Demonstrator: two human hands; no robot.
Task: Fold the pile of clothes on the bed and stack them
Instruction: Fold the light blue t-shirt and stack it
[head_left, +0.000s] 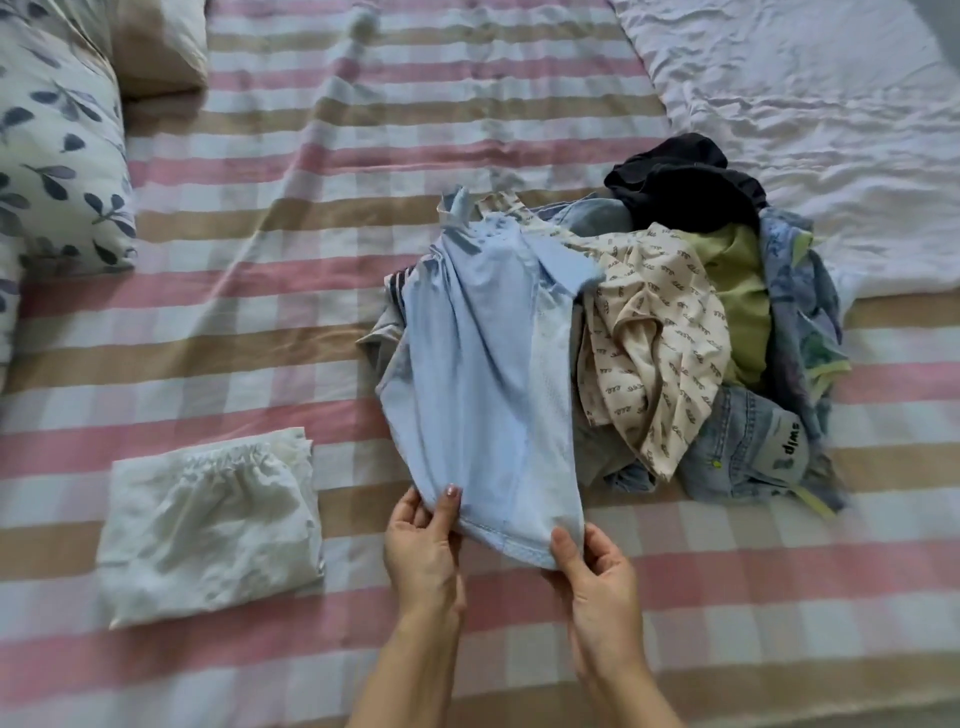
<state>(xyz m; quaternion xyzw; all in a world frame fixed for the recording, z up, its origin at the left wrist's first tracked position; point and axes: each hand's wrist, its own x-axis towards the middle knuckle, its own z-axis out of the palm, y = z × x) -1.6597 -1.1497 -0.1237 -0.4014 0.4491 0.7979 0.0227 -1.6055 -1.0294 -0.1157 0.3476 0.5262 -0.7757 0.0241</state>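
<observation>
Left hand (423, 545) pinched on near hem of light blue garment (483, 374), thumb on top; right hand (592, 566) pinched on same hem at other corner, fingers curled beneath. Garment draped from hem up over left edge of unfolded pile (691, 322), far end bunched and twisted. Pile on checked bedspread (291, 322), right of centre: cream printed piece, green piece, denim, dark item on top at rear. One folded white item (208, 525) flat on bedspread, well apart to left of hands (start of stack, by judgement). Leaf-print pillow (57, 145) at far left.

Step in hand, as judged: drawing blue garment clear of pile for folding.

Recommended: lift hem high enough to free bunched end without dragging neighbours; shake out twist; lay flat on bare bedspread between pile and folded item; smooth before first fold.
</observation>
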